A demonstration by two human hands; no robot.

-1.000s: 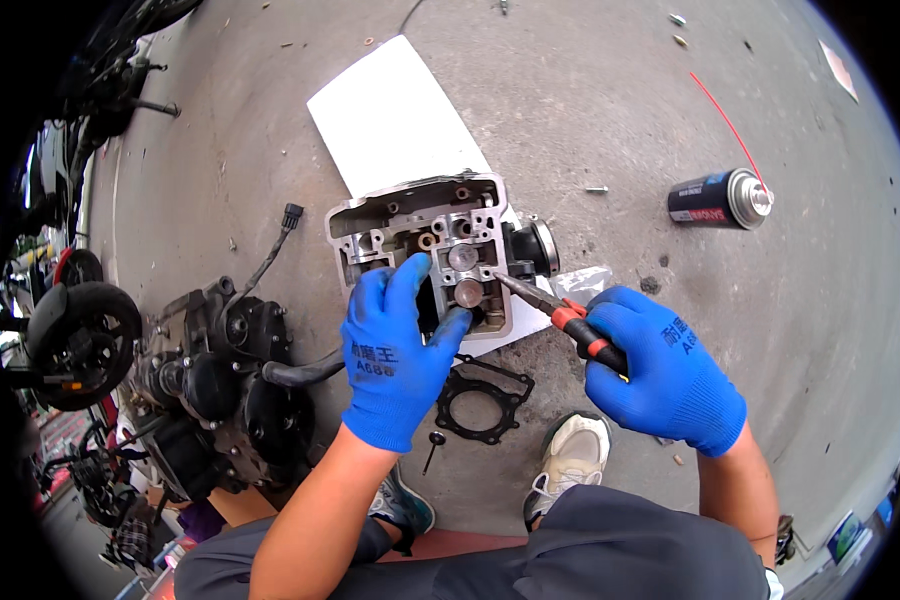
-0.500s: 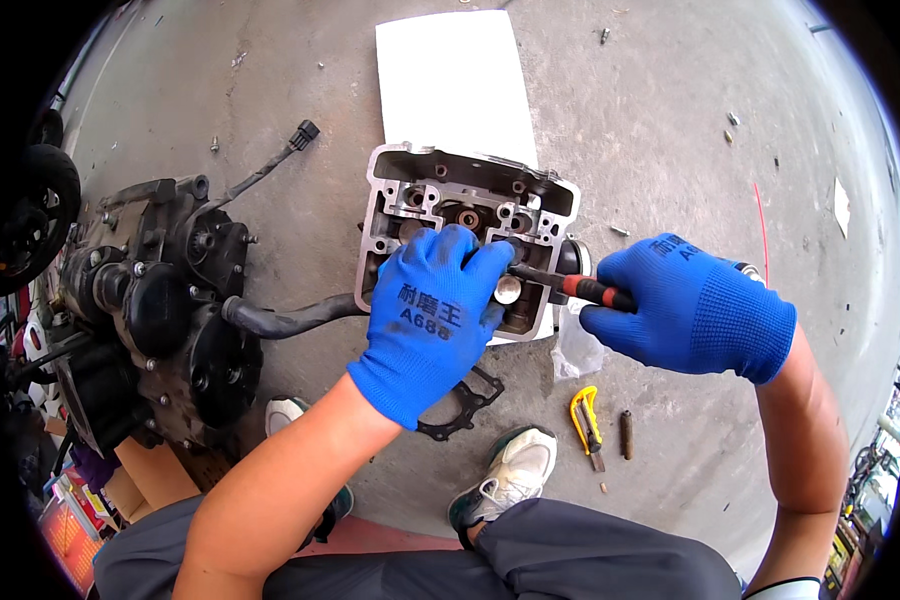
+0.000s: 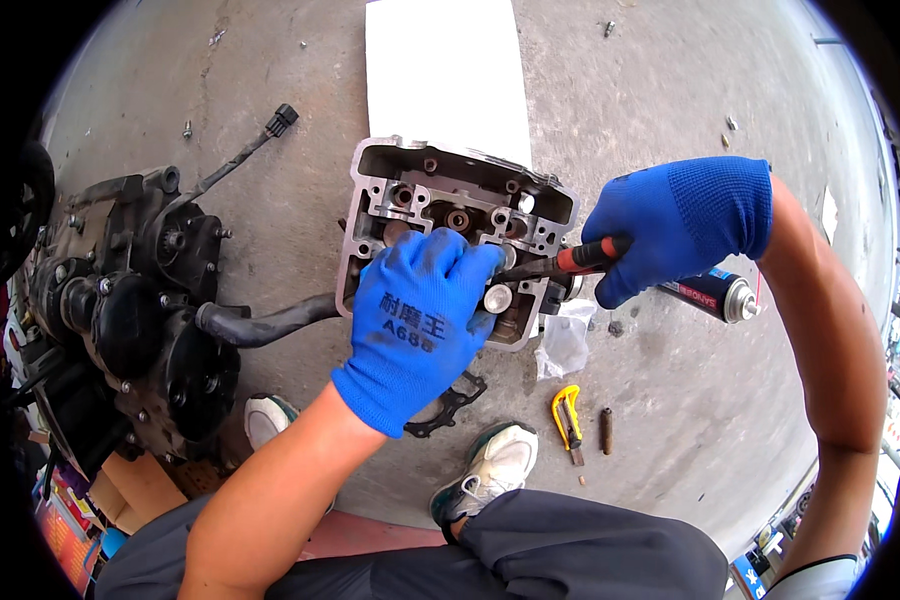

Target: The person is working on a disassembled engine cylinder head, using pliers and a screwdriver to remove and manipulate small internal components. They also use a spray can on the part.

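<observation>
An aluminium engine cylinder head (image 3: pixel 355 225) stands in front of me, its open cavity facing up. My left hand (image 3: pixel 420 310), in a blue work glove, reaches into it with bent fingers. Its index finger and thumb close toward a shiny round metal part; what they grip is hidden. Wrapped round the red-and-black handles of a pair of pliers (image 3: pixel 582 258) is my right hand (image 3: pixel 675 225), also gloved. The tool's dark jaws point into the cavity, close to my left fingertips. Just below them sits a round, bright metal bucket (image 3: pixel 498 298).
A black engine block (image 3: pixel 135 310) with a hose (image 3: pixel 275 325) lies at the left. White foam board (image 3: pixel 445 80) extends beyond the cylinder head. Nearer me are a gasket (image 3: pixel 450 410), clear plastic bag (image 3: pixel 563 343), yellow utility knife (image 3: pixel 567 420) and brown rod (image 3: pixel 606 432). A spray can (image 3: pixel 715 293) lies at right.
My right hand has turned and its wrist has risen, uncovering more of the spray can. The pliers stay by my left fingertips, tilted differently. The whole view has shifted slightly.
</observation>
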